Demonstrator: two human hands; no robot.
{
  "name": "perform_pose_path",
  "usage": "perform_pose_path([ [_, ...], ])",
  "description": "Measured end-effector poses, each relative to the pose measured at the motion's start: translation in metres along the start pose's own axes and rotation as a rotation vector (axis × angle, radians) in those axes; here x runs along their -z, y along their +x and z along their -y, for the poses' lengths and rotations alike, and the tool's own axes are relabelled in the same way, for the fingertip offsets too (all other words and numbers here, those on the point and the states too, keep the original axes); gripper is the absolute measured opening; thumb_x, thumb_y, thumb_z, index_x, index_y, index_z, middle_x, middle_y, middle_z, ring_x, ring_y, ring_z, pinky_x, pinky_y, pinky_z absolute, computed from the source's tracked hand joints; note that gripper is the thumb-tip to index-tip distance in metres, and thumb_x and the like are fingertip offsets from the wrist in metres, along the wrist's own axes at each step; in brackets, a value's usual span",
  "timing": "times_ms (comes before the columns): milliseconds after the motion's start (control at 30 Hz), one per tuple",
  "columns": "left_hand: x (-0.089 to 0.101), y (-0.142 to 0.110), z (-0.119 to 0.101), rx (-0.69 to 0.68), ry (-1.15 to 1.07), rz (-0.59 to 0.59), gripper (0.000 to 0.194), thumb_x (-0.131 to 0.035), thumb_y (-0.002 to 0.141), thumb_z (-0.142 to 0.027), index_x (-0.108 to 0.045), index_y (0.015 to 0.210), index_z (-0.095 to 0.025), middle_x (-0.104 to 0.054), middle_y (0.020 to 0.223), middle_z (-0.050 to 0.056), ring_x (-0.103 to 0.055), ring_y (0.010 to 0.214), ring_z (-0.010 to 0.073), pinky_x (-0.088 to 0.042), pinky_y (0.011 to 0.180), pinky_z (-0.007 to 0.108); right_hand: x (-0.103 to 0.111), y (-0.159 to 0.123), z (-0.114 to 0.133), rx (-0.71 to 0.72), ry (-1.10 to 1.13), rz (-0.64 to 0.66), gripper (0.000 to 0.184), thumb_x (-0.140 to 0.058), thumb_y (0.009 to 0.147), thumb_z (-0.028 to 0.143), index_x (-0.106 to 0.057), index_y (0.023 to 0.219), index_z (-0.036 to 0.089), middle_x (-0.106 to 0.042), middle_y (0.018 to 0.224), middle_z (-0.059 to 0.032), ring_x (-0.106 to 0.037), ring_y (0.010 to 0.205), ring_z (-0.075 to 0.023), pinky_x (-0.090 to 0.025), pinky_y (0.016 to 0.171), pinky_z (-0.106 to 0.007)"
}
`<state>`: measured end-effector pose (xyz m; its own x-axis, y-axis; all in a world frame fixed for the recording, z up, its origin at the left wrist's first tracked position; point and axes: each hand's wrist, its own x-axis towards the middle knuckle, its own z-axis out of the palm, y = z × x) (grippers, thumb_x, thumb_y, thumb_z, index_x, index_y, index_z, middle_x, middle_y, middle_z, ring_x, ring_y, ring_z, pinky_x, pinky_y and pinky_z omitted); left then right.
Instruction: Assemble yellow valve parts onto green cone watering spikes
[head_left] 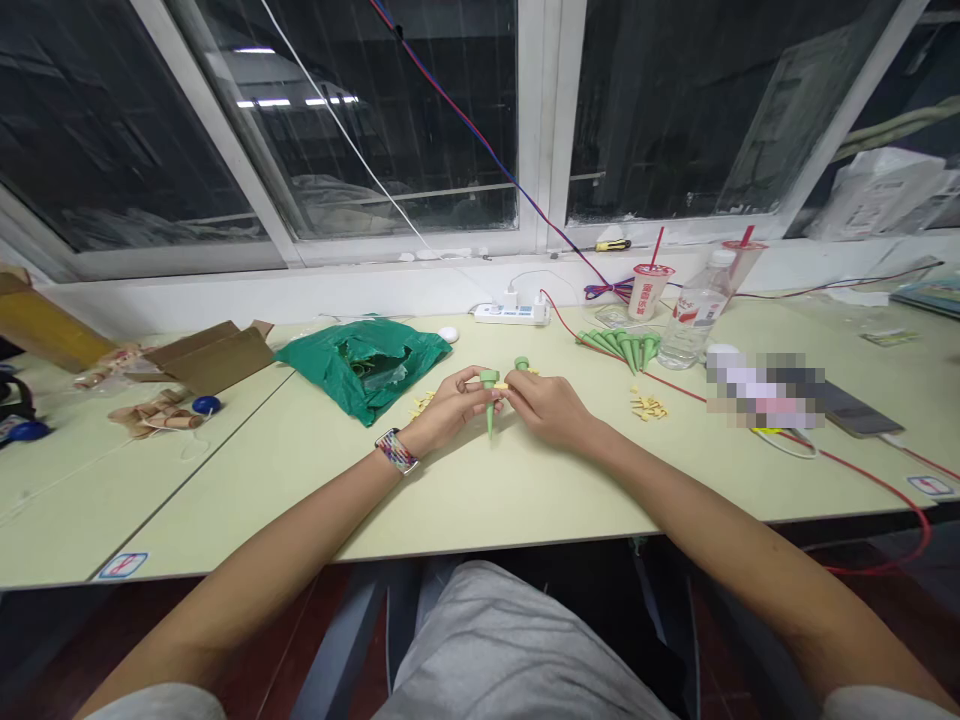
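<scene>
Fingers: curled shut on a green plastic spike [490,405] in the left hand [448,408]; pinched around a second spike [521,364] in the right hand [547,405].
Long axis: first spike is held tip-down, toward the near bench edge [480,538].
Counts: two spikes are held; about seven spikes [619,347] are heaped farther off, beyond the right hand; two piles of yellow scraps [649,405] are spread either side.

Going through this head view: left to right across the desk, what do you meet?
Cardboard box, green plastic bag, left hand, green plastic spike, right hand, small yellow pieces, phone.
</scene>
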<state>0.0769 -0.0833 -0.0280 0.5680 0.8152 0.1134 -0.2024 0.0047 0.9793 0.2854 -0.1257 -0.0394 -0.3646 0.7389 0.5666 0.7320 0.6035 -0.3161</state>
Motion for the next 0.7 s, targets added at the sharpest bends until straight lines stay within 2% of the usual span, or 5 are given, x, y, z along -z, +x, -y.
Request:
perform_pose_path([
  [133,-0.0008,0.0008,0.0020,-0.121,0.157,-0.098,0.050,-0.097,0.072,-0.032,-0.066,0.109,-0.020,-0.076,0.085,0.002,-0.074,0.079,0.0180,-0.058,0.081,0.034,0.0000,0.0034,0.0041,-0.169,0.275,0.063,0.031,-0.039,0.112,0.036,-0.051,0.085,0.024,-0.060,0.071,0.0013,-0.056,0.067,-0.0177,-0.035,0.065,-0.029],
  [200,-0.0001,0.0016,0.0033,-0.137,0.172,-0.109,0.049,-0.096,0.073,-0.033,-0.066,0.110,-0.020,-0.077,0.086,0.002,-0.074,0.079,0.0181,-0.058,0.081,0.033,-0.0009,0.0042,0.0061,-0.225,0.355,0.086,0.034,-0.036,0.113,0.038,-0.050,0.086,0.024,-0.058,0.068,0.0022,-0.056,0.065,-0.0176,-0.036,0.065,-0.028],
  [400,0.0018,0.0020,0.0056,-0.012,0.038,-0.028,0.041,-0.094,0.075,-0.032,-0.068,0.103,-0.018,-0.076,0.089,0.003,-0.071,0.080,0.0155,-0.057,0.081,0.031,-0.0009,0.0014,0.0054,-0.065,0.029,0.045,0.024,-0.037,0.112,0.034,-0.054,0.099,0.023,-0.069,0.093,-0.0060,-0.059,0.079,-0.0208,-0.031,0.067,-0.030],
  [600,0.0019,0.0027,0.0053,-0.116,0.230,-0.125,0.048,-0.095,0.074,-0.037,-0.068,0.110,-0.019,-0.076,0.083,0.003,-0.074,0.077,0.0187,-0.059,0.081,0.036,-0.0041,0.0048,0.0079,-0.244,0.299,0.063,0.034,-0.037,0.112,0.036,-0.049,0.083,0.024,-0.059,0.074,0.0009,-0.056,0.071,-0.0182,-0.034,0.067,-0.028],
  [700,0.0025,0.0031,0.0054,-0.076,0.181,-0.113,0.047,-0.095,0.073,-0.036,-0.068,0.107,-0.018,-0.077,0.085,0.003,-0.073,0.078,0.0186,-0.059,0.082,0.036,-0.0036,0.0045,0.0097,-0.239,0.259,0.072,0.032,-0.037,0.113,0.036,-0.050,0.087,0.024,-0.061,0.077,-0.0002,-0.057,0.072,-0.0187,-0.034,0.067,-0.028],
])
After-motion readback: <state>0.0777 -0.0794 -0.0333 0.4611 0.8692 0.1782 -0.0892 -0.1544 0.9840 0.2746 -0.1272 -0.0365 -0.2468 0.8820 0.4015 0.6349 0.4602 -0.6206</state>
